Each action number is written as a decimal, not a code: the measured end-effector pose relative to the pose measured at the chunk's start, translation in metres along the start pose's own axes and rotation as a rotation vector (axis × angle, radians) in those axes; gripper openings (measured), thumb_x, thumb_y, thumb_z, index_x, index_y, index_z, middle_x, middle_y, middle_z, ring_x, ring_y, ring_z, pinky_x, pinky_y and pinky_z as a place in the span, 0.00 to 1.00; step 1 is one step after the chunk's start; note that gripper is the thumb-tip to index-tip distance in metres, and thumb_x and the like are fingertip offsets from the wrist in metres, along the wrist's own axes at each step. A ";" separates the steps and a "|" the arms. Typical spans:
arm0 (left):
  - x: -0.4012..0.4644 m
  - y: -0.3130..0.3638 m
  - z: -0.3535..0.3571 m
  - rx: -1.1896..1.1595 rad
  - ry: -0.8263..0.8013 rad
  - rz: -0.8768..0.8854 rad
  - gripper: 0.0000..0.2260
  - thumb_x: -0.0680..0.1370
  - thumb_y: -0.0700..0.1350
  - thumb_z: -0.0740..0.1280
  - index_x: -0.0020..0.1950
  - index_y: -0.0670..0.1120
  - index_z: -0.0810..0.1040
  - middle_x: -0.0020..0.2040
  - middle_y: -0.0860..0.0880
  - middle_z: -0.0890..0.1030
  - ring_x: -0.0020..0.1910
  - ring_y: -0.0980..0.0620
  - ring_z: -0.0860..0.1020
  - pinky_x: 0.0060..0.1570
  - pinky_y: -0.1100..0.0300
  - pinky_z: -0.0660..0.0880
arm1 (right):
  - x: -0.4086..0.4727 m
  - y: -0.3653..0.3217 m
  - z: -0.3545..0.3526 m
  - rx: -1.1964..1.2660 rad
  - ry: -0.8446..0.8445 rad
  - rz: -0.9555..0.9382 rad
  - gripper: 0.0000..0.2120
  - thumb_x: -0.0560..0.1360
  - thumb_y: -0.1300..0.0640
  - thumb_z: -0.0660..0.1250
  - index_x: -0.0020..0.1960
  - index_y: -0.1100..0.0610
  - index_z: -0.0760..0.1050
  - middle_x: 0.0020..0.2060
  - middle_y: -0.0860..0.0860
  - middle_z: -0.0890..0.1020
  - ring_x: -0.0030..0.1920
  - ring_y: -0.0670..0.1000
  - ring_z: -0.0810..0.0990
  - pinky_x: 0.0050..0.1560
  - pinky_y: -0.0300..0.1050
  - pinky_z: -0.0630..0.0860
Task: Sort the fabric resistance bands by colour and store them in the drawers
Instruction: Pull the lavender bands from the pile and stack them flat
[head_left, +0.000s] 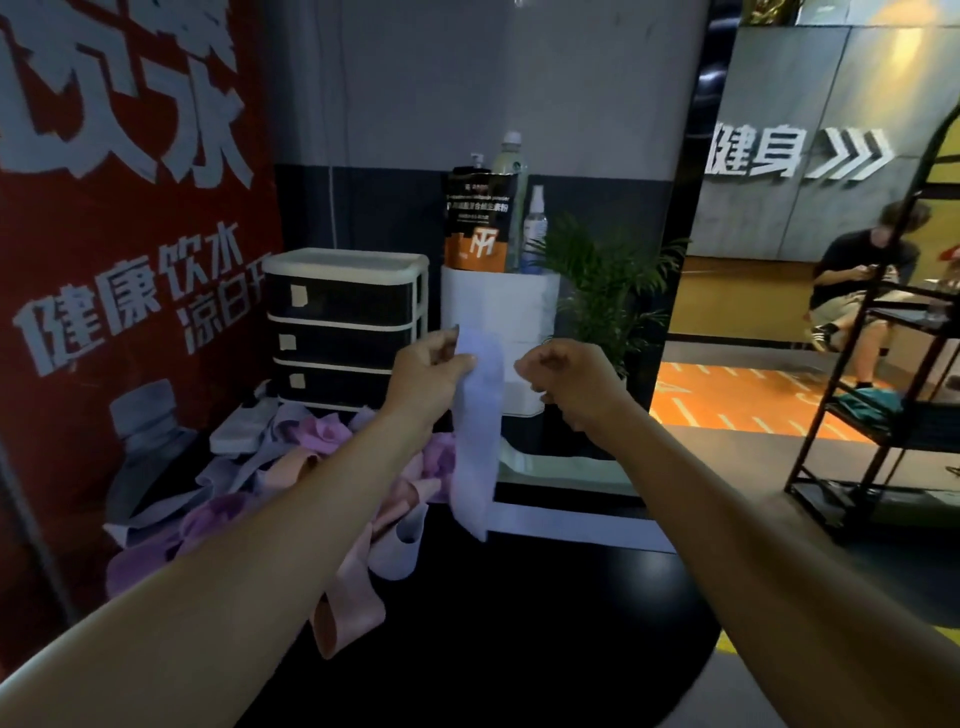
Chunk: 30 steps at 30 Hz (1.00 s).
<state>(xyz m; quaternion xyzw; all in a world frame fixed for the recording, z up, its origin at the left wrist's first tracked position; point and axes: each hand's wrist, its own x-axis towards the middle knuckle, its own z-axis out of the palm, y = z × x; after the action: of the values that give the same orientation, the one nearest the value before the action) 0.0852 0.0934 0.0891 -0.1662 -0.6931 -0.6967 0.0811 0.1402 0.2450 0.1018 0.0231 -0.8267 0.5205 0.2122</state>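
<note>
While left hand (426, 371) pinches hanging lilac band (475, 436) at its top, right hand (563, 382) fisted beside it, grip contents unclear

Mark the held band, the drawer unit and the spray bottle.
pale lilac band (475, 415), head view, middle of the hanging strip.
drawer unit (337, 296), head view, top drawer front.
spray bottle (535, 228), head view, clear body.

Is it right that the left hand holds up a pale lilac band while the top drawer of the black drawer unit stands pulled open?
Not quite. In the head view the left hand does hold up the pale lilac band, but the top drawer of the black drawer unit is closed, flush with the two drawers below it.
</note>
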 end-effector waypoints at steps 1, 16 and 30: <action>-0.003 0.003 0.004 0.109 -0.020 0.090 0.15 0.76 0.35 0.66 0.62 0.40 0.76 0.56 0.49 0.79 0.55 0.50 0.77 0.56 0.61 0.73 | 0.001 -0.005 -0.005 0.043 0.036 0.019 0.07 0.76 0.58 0.67 0.43 0.61 0.77 0.35 0.50 0.77 0.33 0.45 0.74 0.33 0.36 0.74; -0.022 0.008 0.028 0.314 -0.386 0.407 0.13 0.78 0.42 0.66 0.61 0.50 0.74 0.59 0.53 0.75 0.48 0.56 0.77 0.45 0.67 0.74 | -0.009 -0.022 -0.026 0.372 0.099 0.241 0.11 0.80 0.58 0.57 0.42 0.61 0.73 0.35 0.56 0.77 0.36 0.52 0.77 0.37 0.42 0.76; -0.017 -0.013 0.071 0.305 -0.539 0.099 0.12 0.80 0.47 0.61 0.38 0.43 0.66 0.31 0.48 0.62 0.30 0.53 0.61 0.31 0.60 0.57 | -0.034 0.017 -0.085 0.374 0.233 0.257 0.09 0.77 0.61 0.64 0.38 0.58 0.77 0.36 0.55 0.75 0.38 0.53 0.74 0.41 0.46 0.73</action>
<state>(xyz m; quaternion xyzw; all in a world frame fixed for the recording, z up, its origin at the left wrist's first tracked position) 0.1049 0.1621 0.0703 -0.3645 -0.7772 -0.5107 -0.0477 0.1945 0.3203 0.1054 -0.1034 -0.6823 0.6860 0.2305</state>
